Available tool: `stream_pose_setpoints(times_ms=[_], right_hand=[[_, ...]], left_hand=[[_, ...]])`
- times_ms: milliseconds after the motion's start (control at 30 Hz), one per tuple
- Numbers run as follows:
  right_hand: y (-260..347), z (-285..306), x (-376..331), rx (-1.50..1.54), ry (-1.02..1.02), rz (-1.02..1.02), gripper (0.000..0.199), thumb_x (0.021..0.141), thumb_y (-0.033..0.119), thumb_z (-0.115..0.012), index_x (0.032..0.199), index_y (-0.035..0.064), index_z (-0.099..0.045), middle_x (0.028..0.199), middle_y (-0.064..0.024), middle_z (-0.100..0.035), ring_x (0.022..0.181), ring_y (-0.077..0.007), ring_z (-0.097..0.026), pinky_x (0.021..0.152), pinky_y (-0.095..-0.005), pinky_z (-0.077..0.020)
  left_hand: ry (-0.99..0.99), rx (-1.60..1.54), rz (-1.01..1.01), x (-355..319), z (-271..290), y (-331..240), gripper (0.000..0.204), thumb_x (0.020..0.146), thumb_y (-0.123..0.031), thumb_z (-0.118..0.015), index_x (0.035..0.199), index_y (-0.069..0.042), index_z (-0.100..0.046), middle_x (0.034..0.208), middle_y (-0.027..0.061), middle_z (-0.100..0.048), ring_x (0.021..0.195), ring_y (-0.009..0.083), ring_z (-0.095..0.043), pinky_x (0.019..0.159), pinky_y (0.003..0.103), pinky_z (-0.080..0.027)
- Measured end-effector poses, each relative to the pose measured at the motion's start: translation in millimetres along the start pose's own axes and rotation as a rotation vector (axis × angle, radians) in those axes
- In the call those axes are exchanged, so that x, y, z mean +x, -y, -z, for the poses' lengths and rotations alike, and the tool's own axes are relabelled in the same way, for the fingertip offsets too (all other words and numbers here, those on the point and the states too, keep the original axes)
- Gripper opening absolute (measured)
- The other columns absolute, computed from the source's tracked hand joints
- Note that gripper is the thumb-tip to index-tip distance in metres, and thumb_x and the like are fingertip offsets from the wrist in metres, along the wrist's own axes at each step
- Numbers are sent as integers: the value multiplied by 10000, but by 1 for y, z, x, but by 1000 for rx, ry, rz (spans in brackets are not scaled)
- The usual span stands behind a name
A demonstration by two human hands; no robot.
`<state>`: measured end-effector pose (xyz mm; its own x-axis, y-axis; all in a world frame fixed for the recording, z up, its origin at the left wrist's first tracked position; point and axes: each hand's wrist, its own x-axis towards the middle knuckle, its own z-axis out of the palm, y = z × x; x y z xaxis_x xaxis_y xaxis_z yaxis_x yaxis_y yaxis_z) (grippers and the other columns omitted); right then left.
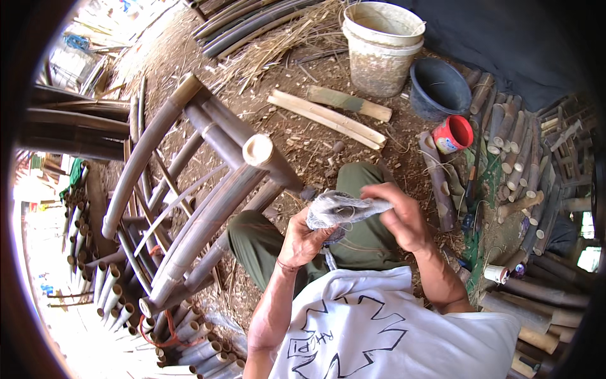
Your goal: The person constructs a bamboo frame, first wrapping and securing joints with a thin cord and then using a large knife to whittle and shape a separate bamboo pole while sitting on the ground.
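In front of my lap is a crumpled whitish-grey wad [328,211], thin plastic or cloth, I cannot tell which. My left hand [300,239] is closed round its left end, the thumb lying along its lower side. At the other end, the drawn-out tip lies between the fingers and thumb of my right hand [406,220]. A bamboo frame [218,218] of dark poles, with pale cut ends and thin crossing slats, stands on its side just left of my left knee. What the wad may contain is hidden.
Split bamboo pieces [328,118] lie on the dirt floor ahead. Beyond them stand a dirty white bucket [379,63], a dark tub [440,88] and a red container [452,134]. Cut bamboo is piled right [521,148] and lower left [113,294]; dry strips [271,50] lie far off.
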<state>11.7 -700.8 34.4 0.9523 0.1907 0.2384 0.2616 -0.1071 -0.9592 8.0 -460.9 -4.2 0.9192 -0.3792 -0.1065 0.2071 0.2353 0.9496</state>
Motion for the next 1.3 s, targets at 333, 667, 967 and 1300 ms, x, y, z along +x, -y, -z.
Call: stream_pose_setpoints(times_ms=[333, 667, 967, 1300], right_hand=[[20, -39, 16, -50, 556, -262, 208, 849, 105, -734, 1043, 40, -704, 790, -120, -717, 726, -274, -699, 663, -363, -549], [3, -51, 4, -664, 428, 228, 184, 806, 187, -746, 945, 88, -679, 893, -63, -639, 754, -293, -675, 661, -394, -546], [-29, -1, 32, -486, 128, 11, 228, 935, 207, -689, 1030, 15, -614, 952, -105, -661, 808, -175, -640, 690, -344, -519], [-19, -70, 25, -18, 451, -181, 243, 884, 271, -773, 911, 36, -717, 859, -77, -678, 837, -178, -643, 731, -356, -497]], left_hand=[[-82, -50, -115, -35, 26, 17, 563, 866, -240, -805, 1305, 51, -605, 1126, 80, -714, 971, 145, -678, 891, 301, -554], [-109, -210, 38, -55, 29, 45, 413, 864, -169, -809, 1197, 31, -671, 1099, 46, -720, 994, 117, -650, 910, 289, -521], [-163, -133, 152, -90, 45, 27, 354, 914, -181, -765, 1194, 17, -676, 1070, 40, -720, 989, 118, -634, 913, 294, -499], [-119, -292, 111, -91, 41, 24, 330, 923, -120, -696, 1225, 7, -655, 1121, 30, -699, 1049, 130, -628, 980, 297, -466]])
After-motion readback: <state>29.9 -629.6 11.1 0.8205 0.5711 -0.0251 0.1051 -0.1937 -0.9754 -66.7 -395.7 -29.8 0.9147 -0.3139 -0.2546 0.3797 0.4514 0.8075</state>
